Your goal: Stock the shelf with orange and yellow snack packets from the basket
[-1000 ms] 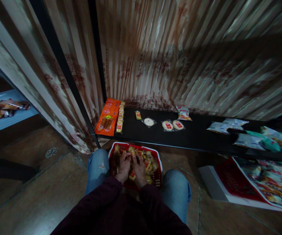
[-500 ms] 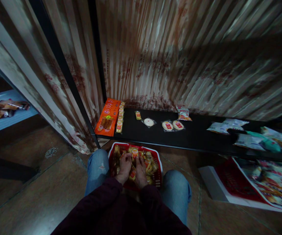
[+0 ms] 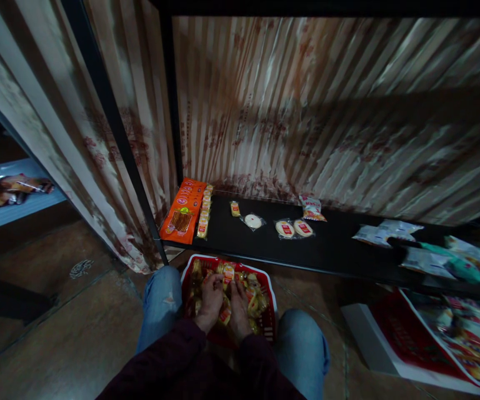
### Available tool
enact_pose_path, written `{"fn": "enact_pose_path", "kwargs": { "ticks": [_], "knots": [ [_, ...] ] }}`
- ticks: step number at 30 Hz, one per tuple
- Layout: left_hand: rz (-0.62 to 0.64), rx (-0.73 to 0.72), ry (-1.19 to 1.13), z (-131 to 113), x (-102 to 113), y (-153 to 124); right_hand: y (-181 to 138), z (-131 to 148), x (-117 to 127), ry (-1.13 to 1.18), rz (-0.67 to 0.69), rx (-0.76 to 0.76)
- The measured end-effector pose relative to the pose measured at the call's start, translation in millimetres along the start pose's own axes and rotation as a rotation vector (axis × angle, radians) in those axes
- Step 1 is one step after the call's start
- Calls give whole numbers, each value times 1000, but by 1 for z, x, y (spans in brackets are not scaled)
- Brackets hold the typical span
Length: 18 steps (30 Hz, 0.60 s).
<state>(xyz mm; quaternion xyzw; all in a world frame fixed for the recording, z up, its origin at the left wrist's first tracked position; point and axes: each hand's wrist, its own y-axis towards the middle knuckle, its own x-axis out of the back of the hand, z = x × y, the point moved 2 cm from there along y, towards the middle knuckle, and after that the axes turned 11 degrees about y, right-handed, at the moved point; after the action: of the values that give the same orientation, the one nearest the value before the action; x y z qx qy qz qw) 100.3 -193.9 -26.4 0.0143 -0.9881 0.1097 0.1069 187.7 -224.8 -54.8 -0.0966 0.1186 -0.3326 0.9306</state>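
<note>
A red plastic basket sits on the floor between my knees, filled with several small yellow and red snack packets. My left hand and my right hand are both down in the basket among the packets, side by side. The fingers of both hands curl around one small yellow packet with a red label, held upright between them at the far side of the basket. Dark sleeves cover my arms.
A low black shelf runs just beyond the basket. On it lie an orange packet stack, a row of small yellow packets, round wrapped cakes, a red bag and pale bags. Printed cardboard lies on the floor at right.
Both hands shifted among the packets and brought one yellow packet upright between them. My head tilted up a little, so the whole scene sits lower in the frame.
</note>
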Motion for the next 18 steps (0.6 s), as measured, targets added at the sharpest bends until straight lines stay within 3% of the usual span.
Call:
{"fn": "enact_pose_path", "kwargs": {
  "ticks": [12,18],
  "knots": [
    [-26,-78,84,-9,2,6,16,-6,-2,-43,-5,-5],
    [-32,-158,106,-25,4,9,20,14,-11,-73,-1,87]
  ]
}}
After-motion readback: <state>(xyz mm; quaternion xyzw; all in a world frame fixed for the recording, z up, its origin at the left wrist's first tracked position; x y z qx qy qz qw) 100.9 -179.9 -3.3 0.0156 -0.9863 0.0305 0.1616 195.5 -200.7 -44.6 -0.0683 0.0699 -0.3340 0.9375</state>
